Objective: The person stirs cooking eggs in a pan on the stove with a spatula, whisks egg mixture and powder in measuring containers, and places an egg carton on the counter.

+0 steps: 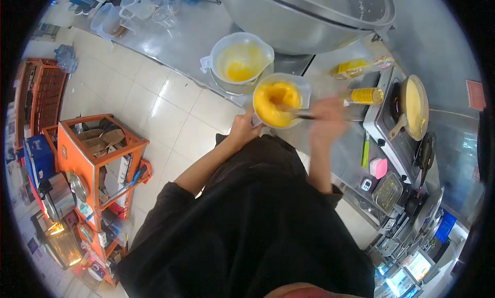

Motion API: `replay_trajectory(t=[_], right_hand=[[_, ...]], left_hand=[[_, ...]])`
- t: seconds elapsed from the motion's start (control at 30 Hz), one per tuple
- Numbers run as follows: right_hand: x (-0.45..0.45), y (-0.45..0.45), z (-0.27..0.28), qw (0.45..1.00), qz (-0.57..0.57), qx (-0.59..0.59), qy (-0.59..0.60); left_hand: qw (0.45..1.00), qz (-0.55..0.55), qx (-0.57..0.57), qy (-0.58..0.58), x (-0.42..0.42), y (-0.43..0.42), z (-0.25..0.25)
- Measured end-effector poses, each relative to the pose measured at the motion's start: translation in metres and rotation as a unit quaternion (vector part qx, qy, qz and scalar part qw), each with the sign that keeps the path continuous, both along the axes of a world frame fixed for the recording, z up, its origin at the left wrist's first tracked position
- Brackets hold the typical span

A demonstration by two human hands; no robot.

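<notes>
A translucent plastic jug [305,87] holds a thick yellow liquid [268,115] that is swirled into a ring around a hollow middle. My left hand [245,129] is closed on the jug's handle at its lower left. Blurred by motion, my right hand [328,120] grips a metal-handled stirring utensil [303,114] whose far end dips into the liquid; its head is hidden. Just beyond stands a second plastic jug [210,62], with yellow residue inside, set in a round metal container [232,88].
A large metal pot [294,27] stands at the back of the steel counter [191,45]. To the right are a yellow-labelled bottle [367,95], a stove [384,117] with a frying pan [415,107], a green-handled tool [366,151] and a pink item [378,167]. An orange cart [77,154] stands left.
</notes>
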State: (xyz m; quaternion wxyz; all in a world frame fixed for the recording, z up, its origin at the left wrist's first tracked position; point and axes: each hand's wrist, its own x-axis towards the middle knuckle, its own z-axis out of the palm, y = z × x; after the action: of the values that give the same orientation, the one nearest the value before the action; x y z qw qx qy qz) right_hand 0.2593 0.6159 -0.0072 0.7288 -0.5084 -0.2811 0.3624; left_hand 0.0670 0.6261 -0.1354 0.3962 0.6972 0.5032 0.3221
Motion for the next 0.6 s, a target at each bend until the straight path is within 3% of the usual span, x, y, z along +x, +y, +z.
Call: replay_trajectory(t=[0.03,0.07,0.1,0.13,0.17,0.2,0.27,0.3,0.37,0.4,0.47,0.5,0.57,0.6], right_hand=[[0.013,-0.003,0.012,0.986,0.051,0.086,0.135],[0.005,-0.006,-0.014,0.986,0.049,0.079,0.138],[-0.008,-0.006,-0.058,0.959,-0.116,0.08,-0.244],[-0.006,-0.002,-0.063,0.881,-0.175,0.081,-0.432],[-0.005,0.002,-0.068,0.761,-0.269,0.079,-0.585],[0.006,0.001,-0.046,0.911,-0.112,0.083,-0.389],[0.013,-0.006,-0.034,0.985,0.056,0.064,-0.152],[0.014,-0.009,-0.032,0.987,0.059,0.152,0.012],[-0.002,-0.002,-0.023,0.952,0.06,0.252,0.166],[-0.04,0.0,-0.015,0.992,-0.074,0.091,-0.046],[-0.038,0.008,0.003,0.943,-0.202,-0.077,-0.253],[-0.004,0.004,0.016,0.994,-0.083,0.04,-0.059],[0.006,-0.011,-0.001,0.978,0.031,0.147,0.145],[-0.012,-0.01,-0.021,0.962,-0.122,0.02,0.242]], left_hand=[[1.0,-0.008,-0.025,0.001,-0.004,-0.01,0.001],[0.999,-0.008,-0.033,0.004,-0.006,-0.016,0.002],[0.999,-0.005,-0.033,0.007,-0.004,-0.014,0.005],[1.0,-0.001,-0.027,0.007,-0.001,-0.008,0.008],[1.0,-0.002,-0.02,0.004,0.0,-0.004,0.006],[1.0,-0.005,0.004,-0.011,0.0,-0.006,0.002],[1.0,-0.012,0.012,-0.016,-0.005,-0.015,-0.003],[1.0,-0.013,-0.009,0.008,-0.006,-0.016,-0.001],[0.999,-0.015,-0.012,0.025,-0.003,-0.008,0.001],[1.0,-0.008,0.011,0.011,-0.003,-0.007,-0.001],[0.999,0.004,0.034,-0.004,0.001,0.002,-0.004],[1.0,-0.004,-0.008,0.018,-0.001,0.002,-0.004],[0.997,-0.015,-0.06,0.044,-0.008,-0.012,-0.004],[0.999,-0.005,-0.026,0.03,-0.006,-0.01,-0.003]])
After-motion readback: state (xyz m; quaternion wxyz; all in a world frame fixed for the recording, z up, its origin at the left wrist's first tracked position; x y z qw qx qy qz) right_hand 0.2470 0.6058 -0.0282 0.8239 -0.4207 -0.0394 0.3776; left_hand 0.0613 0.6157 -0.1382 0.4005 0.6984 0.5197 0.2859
